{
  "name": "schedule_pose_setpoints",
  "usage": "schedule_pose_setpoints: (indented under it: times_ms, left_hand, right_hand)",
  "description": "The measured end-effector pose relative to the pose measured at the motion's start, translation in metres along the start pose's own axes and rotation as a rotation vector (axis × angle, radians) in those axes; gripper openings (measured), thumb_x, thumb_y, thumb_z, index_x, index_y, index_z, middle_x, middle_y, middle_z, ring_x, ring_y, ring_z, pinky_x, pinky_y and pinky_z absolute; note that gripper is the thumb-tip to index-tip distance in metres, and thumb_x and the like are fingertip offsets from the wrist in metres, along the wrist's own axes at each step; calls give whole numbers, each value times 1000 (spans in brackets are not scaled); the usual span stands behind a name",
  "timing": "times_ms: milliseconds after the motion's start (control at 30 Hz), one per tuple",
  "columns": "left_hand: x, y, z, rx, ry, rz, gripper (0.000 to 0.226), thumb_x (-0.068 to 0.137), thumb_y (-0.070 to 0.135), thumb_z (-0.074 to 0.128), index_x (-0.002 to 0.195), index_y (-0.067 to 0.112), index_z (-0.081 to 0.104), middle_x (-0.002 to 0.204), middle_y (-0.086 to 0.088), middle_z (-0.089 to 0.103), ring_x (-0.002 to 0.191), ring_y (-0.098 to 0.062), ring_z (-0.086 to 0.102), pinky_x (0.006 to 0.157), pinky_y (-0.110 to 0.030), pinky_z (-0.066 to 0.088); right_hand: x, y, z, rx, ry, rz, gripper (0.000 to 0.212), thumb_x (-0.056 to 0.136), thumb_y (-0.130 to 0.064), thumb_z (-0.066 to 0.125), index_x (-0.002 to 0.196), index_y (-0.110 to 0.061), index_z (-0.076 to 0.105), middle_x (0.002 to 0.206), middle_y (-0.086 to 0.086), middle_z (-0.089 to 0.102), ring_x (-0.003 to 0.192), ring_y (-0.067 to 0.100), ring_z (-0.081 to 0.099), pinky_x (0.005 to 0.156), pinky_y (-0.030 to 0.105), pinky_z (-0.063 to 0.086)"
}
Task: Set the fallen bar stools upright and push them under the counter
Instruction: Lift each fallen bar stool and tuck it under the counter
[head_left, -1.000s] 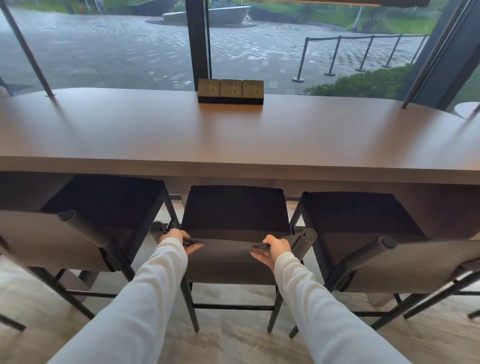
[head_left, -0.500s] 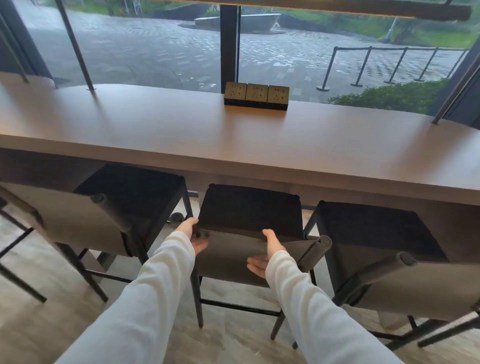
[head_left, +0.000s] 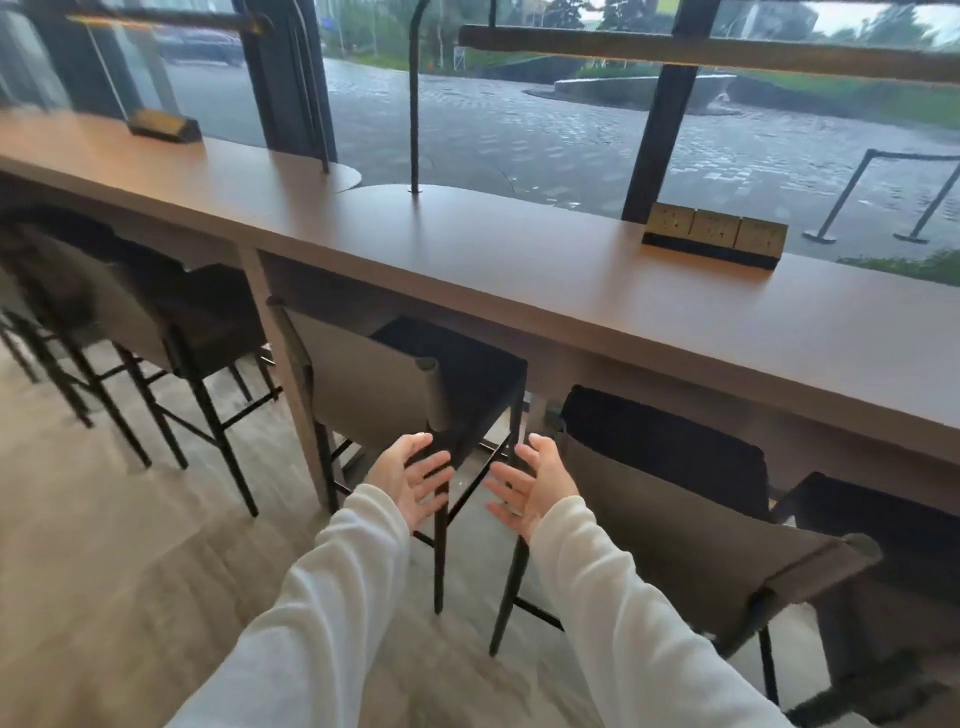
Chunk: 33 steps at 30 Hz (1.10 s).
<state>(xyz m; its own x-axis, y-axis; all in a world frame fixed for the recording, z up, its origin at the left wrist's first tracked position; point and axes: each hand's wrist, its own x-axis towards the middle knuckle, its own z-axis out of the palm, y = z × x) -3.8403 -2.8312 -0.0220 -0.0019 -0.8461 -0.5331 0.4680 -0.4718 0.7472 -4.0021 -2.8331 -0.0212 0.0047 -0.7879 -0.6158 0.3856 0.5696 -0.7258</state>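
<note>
The left hand (head_left: 410, 480) and right hand (head_left: 535, 486) are hanging in the air side by side, palms facing each other, fingers spread wide and holding nothing. White sleeves (head_left: 322, 597) are covering both arms. Just beyond the left hand, a stool (head_left: 363, 384) is standing upright, its seat reaching under the counter (head_left: 519, 275). Just right of the right hand, a second stool (head_left: 675, 525) is standing upright the same way, its backrest near the wrist. A third stool (head_left: 893, 525) is showing at the far right, and more stools (head_left: 130, 312), blurred, are lining the counter at left. A socket block (head_left: 711, 239) is sitting at the counter's far edge, by the window (head_left: 519, 130).
</note>
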Motion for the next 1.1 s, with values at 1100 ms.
schedule_pose_setpoints:
  times_ms: [1100]
  left_hand:
    - [3, 291, -476, -227, 469, 388, 24, 92, 28, 50, 112, 26, 62, 109, -5, 68, 97, -21, 65, 83, -36, 48]
  right_hand:
    - [101, 109, 550, -389, -479, 18, 32, 91, -49, 51, 117, -31, 57, 115, 2, 64, 109, 24, 59, 81, 38, 50]
